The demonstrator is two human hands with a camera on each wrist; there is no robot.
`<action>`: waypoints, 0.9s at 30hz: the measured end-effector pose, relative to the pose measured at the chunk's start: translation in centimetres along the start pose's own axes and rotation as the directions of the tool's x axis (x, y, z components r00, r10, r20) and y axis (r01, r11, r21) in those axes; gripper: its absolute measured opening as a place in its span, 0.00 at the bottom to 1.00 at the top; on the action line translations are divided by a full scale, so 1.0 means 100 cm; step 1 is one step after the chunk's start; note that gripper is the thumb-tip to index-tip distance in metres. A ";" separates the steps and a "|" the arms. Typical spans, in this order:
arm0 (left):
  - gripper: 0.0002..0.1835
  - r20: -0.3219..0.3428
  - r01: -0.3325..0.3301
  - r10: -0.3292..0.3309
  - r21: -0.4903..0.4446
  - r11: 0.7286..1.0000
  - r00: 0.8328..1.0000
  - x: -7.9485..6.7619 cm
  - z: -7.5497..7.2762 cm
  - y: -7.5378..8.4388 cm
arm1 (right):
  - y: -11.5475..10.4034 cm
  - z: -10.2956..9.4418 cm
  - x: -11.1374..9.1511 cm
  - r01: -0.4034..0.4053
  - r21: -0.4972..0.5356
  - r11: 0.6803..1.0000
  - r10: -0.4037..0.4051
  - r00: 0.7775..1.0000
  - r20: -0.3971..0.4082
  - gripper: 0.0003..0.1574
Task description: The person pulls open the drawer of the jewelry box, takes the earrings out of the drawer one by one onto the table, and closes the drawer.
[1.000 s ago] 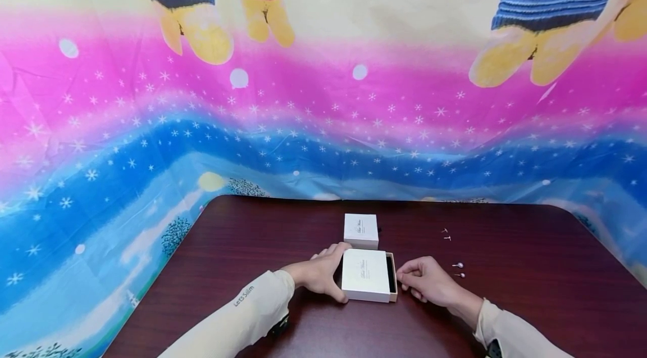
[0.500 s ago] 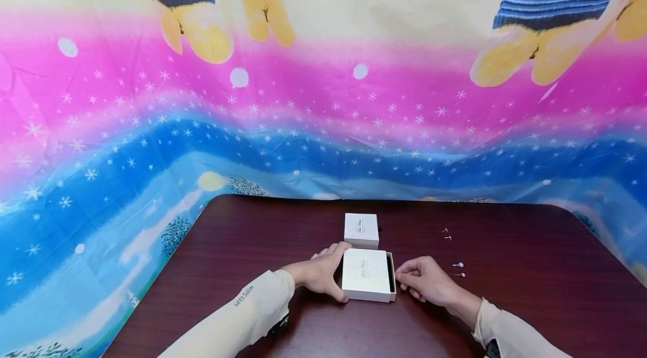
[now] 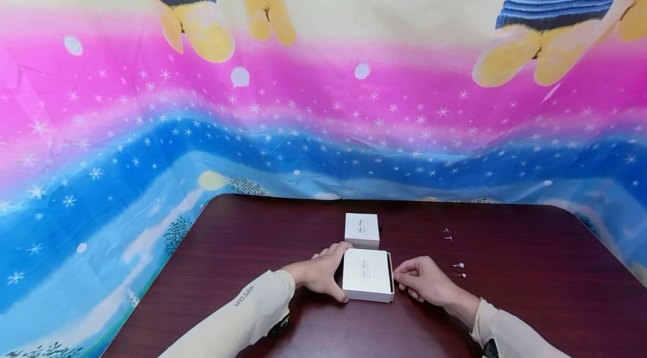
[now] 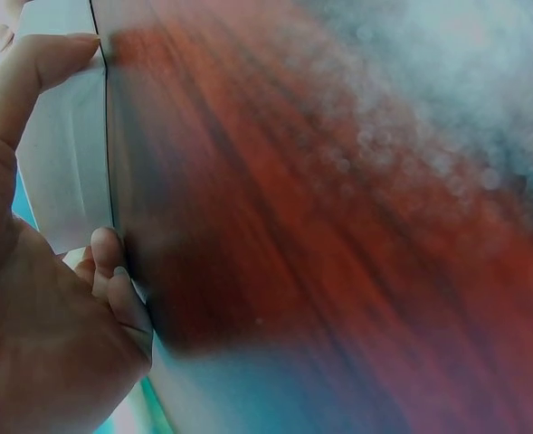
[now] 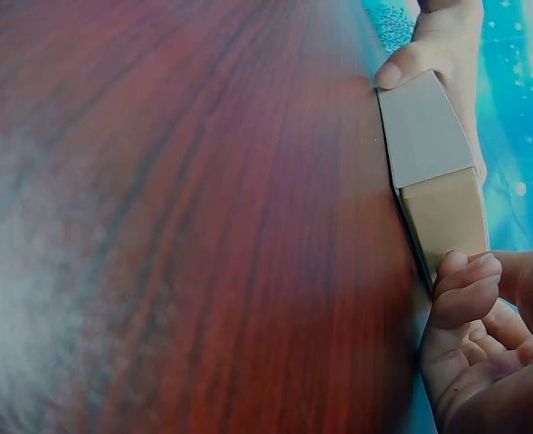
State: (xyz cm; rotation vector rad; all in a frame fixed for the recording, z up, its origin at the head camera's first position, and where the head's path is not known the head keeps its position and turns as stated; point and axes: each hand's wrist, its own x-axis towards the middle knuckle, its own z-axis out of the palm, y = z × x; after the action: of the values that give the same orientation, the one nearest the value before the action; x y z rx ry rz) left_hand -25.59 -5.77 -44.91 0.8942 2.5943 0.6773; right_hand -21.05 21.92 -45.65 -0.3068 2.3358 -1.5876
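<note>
A white jewelry box (image 3: 367,272) with printed lettering lies flat on the dark wooden table (image 3: 242,234). My left hand (image 3: 320,275) grips its left side, thumb at the front corner and fingers toward the back one. At the box's right side shows a narrow strip of its tan inner drawer (image 3: 391,278). My right hand (image 3: 427,279) touches the drawer's end with the tips of curled fingers. In the right wrist view the drawer's tan end (image 5: 447,217) shows beyond the white sleeve (image 5: 426,131), with the right fingertips (image 5: 470,271) against its edge.
A smaller white box (image 3: 361,229) stands just behind the gripped one. On the right lie two small pearl-headed pieces (image 3: 459,265), like stud earrings, and two tiny light-coloured pieces (image 3: 447,238) farther back. A printed curtain (image 3: 323,122) hangs behind the table.
The drawer has slid left into the white sleeve, so its dark opening has narrowed. My right hand has moved slightly left with it; my left hand has stayed in place.
</note>
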 end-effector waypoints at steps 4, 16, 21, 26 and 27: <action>0.56 -0.001 -0.004 0.004 -0.005 1.000 1.000 0.000 0.000 0.000 | -0.001 0.001 0.000 -0.006 0.003 1.000 0.006 1.000 -0.001 0.13; 0.56 0.003 0.004 -0.004 -0.003 1.000 1.000 0.000 0.000 0.001 | -0.002 0.003 0.001 0.004 -0.003 1.000 -0.004 1.000 -0.001 0.12; 0.56 0.002 0.002 -0.002 -0.001 1.000 1.000 -0.001 0.000 0.000 | -0.001 0.004 0.002 0.014 0.000 1.000 -0.014 1.000 0.002 0.12; 0.56 0.001 -0.002 0.002 0.003 1.000 1.000 -0.001 -0.001 0.000 | 0.000 0.005 0.003 0.016 0.000 1.000 -0.016 1.000 0.002 0.12; 0.56 0.001 -0.002 0.002 0.004 1.000 1.000 -0.001 -0.001 0.000 | 0.000 0.005 0.003 0.016 -0.001 1.000 -0.016 1.000 0.003 0.12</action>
State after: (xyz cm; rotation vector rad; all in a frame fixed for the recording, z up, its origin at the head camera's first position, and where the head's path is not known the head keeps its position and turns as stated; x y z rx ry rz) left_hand -25.52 -5.83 -44.82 0.8987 2.5954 0.6723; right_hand -21.14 21.43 -45.85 -0.3287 2.3379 -1.5922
